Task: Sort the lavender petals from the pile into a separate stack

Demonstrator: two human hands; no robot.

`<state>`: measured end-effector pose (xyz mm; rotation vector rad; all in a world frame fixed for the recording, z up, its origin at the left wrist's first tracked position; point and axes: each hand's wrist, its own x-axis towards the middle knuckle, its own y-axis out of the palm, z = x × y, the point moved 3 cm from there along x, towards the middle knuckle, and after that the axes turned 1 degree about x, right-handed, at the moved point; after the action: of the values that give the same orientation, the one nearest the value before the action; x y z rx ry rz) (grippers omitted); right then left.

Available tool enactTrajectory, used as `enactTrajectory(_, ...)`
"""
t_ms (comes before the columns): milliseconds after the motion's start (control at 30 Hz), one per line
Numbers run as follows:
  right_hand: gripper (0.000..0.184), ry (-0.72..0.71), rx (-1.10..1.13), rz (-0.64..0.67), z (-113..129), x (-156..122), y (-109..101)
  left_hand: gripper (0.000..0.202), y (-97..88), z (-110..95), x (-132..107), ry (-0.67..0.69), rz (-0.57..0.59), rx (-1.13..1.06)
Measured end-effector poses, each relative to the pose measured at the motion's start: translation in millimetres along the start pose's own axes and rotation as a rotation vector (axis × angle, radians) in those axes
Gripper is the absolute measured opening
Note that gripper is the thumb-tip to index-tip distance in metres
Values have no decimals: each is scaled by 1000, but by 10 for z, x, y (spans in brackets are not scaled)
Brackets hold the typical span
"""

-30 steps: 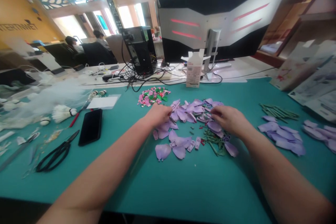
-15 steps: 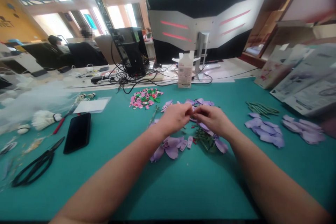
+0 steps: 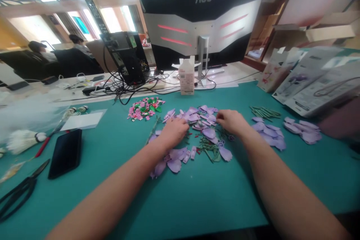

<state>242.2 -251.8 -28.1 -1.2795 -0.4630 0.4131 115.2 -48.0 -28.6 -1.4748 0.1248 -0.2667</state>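
My left hand [image 3: 174, 132] lies palm down on the near left of a heap of lilac foam petals [image 3: 198, 129], and its fingertips are hidden among them. My right hand [image 3: 230, 122] is curled at the heap's right edge, touching small pieces there. Whether either hand grips anything is hidden. Dark green leaf pieces [image 3: 209, 150] lie between my hands. A thin green stem [image 3: 153, 129] sits just beyond my left hand. Further right lie bundled green stems [image 3: 264, 111] and sorted lilac petals [image 3: 268, 135].
A pink and green flower-piece pile [image 3: 145, 108] lies on the teal mat [image 3: 225, 191]. To the left are a black phone [image 3: 65, 153], black scissors [image 3: 19, 198] and a shuttlecock [image 3: 24, 141]. Behind stand a monitor [image 3: 202, 18], a computer tower [image 3: 126, 58] with tangled cables, and seated people [image 3: 39, 54].
My hands, together above the heap half a second ago, have moved apart and down onto the pieces. The whole view has shifted left in the frame as my head turned.
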Motion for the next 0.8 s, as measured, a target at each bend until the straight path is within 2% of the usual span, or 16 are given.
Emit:
enactTrajectory(100, 21, -44, -62, 13, 81, -49, -69, 23, -36, 43, -42, -8, -2, 25)
enactTrajectory(167, 20, -81, -23, 56, 151, -86, -109, 22, -66, 19, -37, -11, -19, 25)
enactTrajectory(300, 20, -91, 18, 152, 226, -134, -122, 18, -106, -223, 70, 54, -64, -14)
enactTrajectory(400, 22, -96, 2, 148, 215, -130, -107, 18, -95, -471, 197, 145, -74, -39)
enactTrajectory(500, 24, -77, -1, 133, 184, -106, -95, 22, -52, -624, 307, 189, -80, -37)
enactTrajectory(800, 25, -11, 44, 71, 165, -83, -148, 24, 57, -699, 432, 201, -128, -2)
